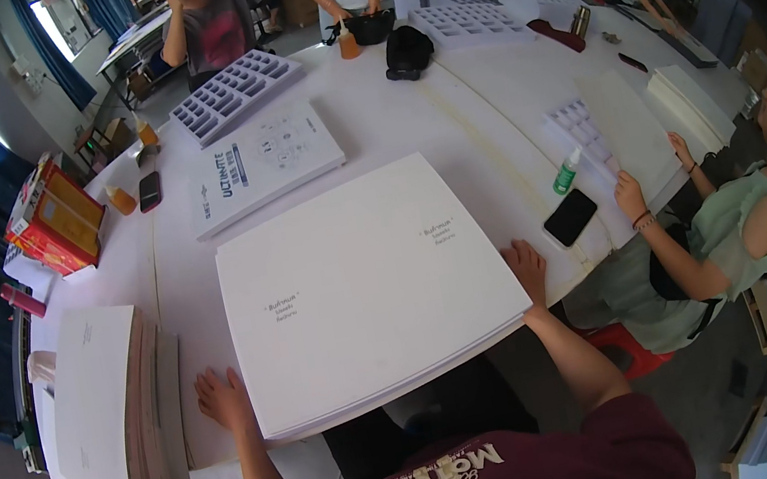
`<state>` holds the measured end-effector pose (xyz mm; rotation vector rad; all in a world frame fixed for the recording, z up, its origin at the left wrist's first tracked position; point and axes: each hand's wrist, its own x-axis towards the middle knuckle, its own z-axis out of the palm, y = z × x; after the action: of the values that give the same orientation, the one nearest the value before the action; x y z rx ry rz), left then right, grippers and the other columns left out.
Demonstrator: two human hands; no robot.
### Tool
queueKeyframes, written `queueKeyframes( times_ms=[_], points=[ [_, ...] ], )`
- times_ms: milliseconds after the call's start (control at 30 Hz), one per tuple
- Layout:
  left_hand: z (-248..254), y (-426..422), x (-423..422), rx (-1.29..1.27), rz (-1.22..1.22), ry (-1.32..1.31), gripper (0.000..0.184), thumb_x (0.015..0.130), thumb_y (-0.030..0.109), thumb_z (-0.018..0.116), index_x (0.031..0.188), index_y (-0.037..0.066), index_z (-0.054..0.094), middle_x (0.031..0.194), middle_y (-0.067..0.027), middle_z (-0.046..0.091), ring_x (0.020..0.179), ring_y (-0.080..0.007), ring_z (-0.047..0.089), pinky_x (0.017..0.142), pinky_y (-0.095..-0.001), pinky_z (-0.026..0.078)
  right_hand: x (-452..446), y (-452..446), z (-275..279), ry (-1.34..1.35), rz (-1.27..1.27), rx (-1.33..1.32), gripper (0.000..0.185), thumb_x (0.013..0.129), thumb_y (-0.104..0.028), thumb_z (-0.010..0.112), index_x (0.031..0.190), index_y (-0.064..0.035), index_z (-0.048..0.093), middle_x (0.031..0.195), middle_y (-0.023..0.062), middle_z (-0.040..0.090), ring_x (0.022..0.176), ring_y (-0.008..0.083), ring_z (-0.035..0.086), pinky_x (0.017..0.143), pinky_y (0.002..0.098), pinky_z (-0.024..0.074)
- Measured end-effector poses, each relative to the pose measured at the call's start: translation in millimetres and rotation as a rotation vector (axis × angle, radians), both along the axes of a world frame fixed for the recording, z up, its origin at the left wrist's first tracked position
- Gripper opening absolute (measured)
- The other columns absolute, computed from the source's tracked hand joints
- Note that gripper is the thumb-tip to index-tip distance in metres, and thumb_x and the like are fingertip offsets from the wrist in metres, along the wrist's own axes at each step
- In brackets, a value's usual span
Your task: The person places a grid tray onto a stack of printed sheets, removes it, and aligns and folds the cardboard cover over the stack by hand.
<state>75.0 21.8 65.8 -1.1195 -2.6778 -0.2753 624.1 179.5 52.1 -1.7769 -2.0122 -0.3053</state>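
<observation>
A large white printed board, with small dark lettering in two places, lies flat in front of me; more white layers show under its near edge. My left hand rests on the table just left of it, fingers apart and holding nothing. Beyond its right edge, my right hand lies on the tabletop, fingers stretched out. A black phone is close to that hand, with a green bottle behind it. To the left of my left hand stands a stack of white sheets.
Behind the board lies a printed white box, near a compartment tray. A red-yellow carton, an orange glue bottle and another phone are at left. On the right, a co-worker holds a sheet over another tray.
</observation>
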Motion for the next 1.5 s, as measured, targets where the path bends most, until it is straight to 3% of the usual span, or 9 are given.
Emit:
queueKeyframes(
  times_ms=[1067, 1500],
  points=[
    [5, 1, 3, 0.002, 0.013, -0.041, 0.051, 0.097, 0.037, 0.052, 0.135, 0.003, 0.048, 0.144, -0.0202, 0.044, 0.138, -0.0344, 0.035, 0.112, -0.0515, 0.025, -1, 0, 2, -0.027, 0.007, 0.022, 0.034, 0.089, -0.024, 0.055, 0.119, -0.0064, 0.053, 0.132, 0.0164, 0.050, 0.128, 0.0340, 0.044, 0.102, 0.0478, 0.0346],
    [-13, -1, -14, -0.077, 0.044, -0.004, 0.051, 0.097, 0.040, 0.052, 0.136, 0.007, 0.049, 0.146, -0.0173, 0.045, 0.138, -0.0316, 0.037, 0.109, -0.0496, 0.031, -3, -2, 0, 0.007, -0.040, -0.011, 0.033, 0.089, -0.024, 0.054, 0.118, -0.0068, 0.055, 0.132, 0.0154, 0.049, 0.131, 0.0322, 0.041, 0.104, 0.0479, 0.0325]
  ],
)
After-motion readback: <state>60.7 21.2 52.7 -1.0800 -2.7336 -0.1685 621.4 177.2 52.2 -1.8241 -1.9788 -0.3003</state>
